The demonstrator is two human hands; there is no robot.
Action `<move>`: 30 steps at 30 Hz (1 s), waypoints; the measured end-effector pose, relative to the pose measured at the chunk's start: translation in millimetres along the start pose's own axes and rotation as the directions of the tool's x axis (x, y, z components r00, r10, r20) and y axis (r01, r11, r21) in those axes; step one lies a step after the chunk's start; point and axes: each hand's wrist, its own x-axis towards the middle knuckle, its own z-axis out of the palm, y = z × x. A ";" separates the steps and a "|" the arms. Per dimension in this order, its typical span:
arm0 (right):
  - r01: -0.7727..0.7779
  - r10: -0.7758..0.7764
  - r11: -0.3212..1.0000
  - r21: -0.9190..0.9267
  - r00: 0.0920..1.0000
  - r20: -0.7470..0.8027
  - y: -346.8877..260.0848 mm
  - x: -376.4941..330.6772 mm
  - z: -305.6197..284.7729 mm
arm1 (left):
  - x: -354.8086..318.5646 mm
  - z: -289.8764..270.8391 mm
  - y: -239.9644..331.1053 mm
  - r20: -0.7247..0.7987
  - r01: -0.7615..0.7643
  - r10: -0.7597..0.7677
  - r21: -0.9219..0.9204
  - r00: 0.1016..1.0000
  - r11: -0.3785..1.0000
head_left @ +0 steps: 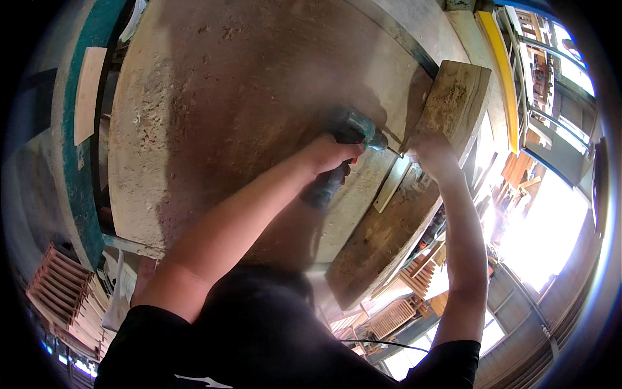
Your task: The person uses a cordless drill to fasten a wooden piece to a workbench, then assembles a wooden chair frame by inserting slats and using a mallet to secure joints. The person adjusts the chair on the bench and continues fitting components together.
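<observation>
Clearly seen near the centre: left hand (327, 154) closed around the grip of a teal cordless drill (350, 133), bit pointing toward 3 o'clock. Right hand (433, 152) at about 2 o'clock of the drill, pressed on the lower end of a rough wooden board (453, 104); fingers mostly hidden, so cannot tell whether wrapped around the board or only flat against it. Board tilted, standing on edge at the right rim of the wide, worn tabletop (227, 97). Tip of the bit just at the board's lower corner, very near the right hand. Below, toward 5 o'clock, a longer dark plank (382, 240) lying along the tabletop's edge, with a thin pale strip (392, 185) on it. At 9 o'clock, another pale board (87, 94) beside a green frame (81, 175); stacks of wooden slatted frames (58, 285) at 7 o'clock.

Possible trouble, judged from this position: bit so near the right hand that a slip off the rough surface could reach the fingers. Board held only by hand, not clamped as far as visible, so a catching bit could twist it or push it off the edge. Drill held one-handed with arm stretched out, so poor control if it jerks. Strong light at 4 o'clock may also hide the exact point of contact.
</observation>
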 end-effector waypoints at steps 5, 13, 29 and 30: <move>-0.049 0.048 0.997 0.061 0.998 0.028 5.3 3.1 13.6 | 3.5 2.1 -3.1 -0.042 -0.048 0.048 -0.003 0.998 0.999; 0.041 -0.039 0.998 -0.058 0.999 0.027 -3.3 -0.3 -5.4 | 0.2 5.3 1.0 -0.077 -0.021 0.021 0.001 0.997 1.000; -0.116 0.747 0.616 0.779 0.400 -0.531 18.0 -51.3 68.7 | 5.1 -1.8 4.0 -0.039 0.081 -0.078 0.074 0.996 0.994; -0.071 0.757 0.585 0.808 0.404 -0.513 23.0 -48.5 71.9 | 3.6 -0.2 6.6 -0.070 0.110 -0.106 0.053 0.992 0.993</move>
